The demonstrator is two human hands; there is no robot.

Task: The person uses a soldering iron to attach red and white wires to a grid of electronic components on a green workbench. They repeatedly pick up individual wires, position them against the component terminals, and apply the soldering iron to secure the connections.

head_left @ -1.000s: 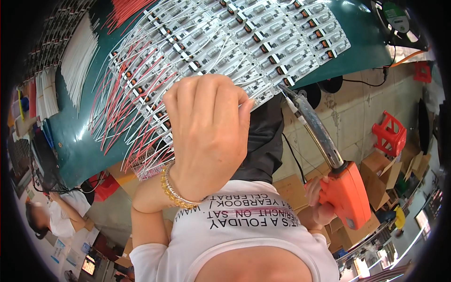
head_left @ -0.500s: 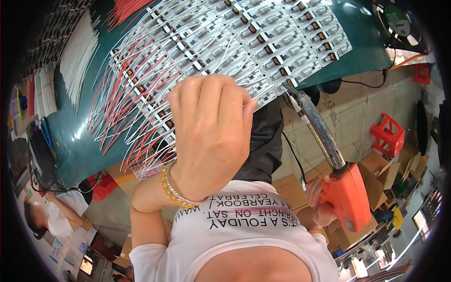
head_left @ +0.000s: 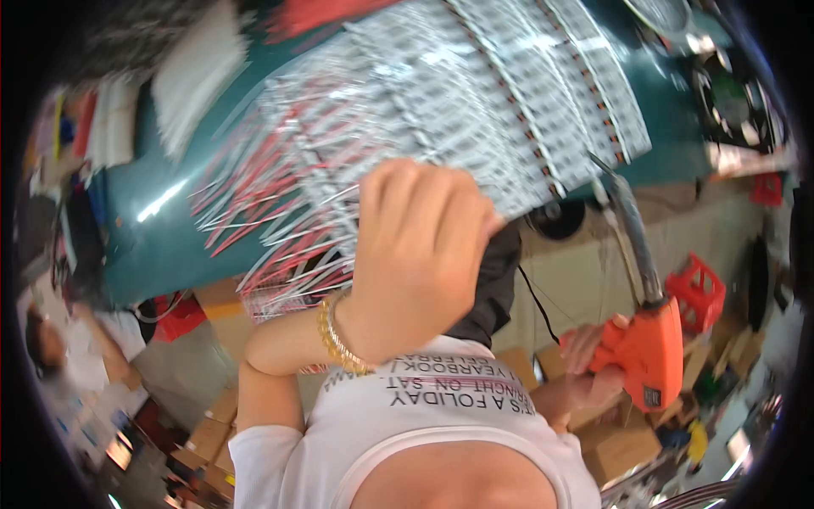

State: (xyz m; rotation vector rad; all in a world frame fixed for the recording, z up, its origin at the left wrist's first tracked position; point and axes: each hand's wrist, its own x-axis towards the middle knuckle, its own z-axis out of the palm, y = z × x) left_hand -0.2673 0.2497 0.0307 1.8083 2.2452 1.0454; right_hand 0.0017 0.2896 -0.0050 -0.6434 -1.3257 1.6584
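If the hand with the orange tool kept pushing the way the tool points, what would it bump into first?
Probably the rows of white strips on the green table. The right hand aims the orange tool at their near edge, though depth is hard to judge.

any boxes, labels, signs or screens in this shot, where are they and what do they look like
Cardboard boxes: brown, blocky, on the floor at lower right below the right hand and its orange soldering gun.
More cardboard boxes: brown, lower left, beside the left hand's forearm.
Label: small dark rectangle on the gun's body.
Red plastic crate: open lattice, on the floor at right.
Screens: none clear.
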